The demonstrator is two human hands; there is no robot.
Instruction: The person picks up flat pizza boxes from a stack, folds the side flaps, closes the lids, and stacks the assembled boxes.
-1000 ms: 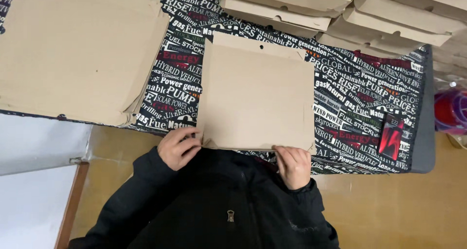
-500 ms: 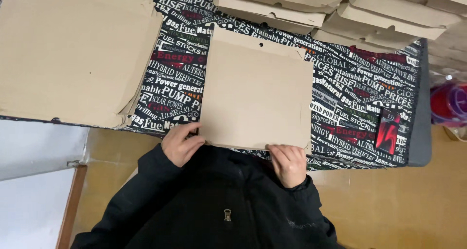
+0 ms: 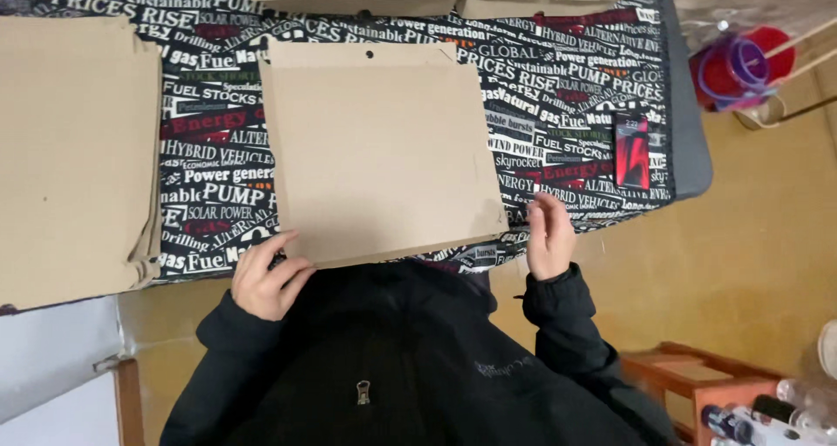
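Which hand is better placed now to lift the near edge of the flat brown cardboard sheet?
Probably the left hand: its fingers touch the near-left corner of the flat brown cardboard sheet. The right hand is open beside the sheet, apart from it.

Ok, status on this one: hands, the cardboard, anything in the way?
Left hand on the cardboard sheet, near corner. Right hand open, just off its right edge. Sheet flat on the printed cloth. Cardboard stack left, apart; nothing blocking.
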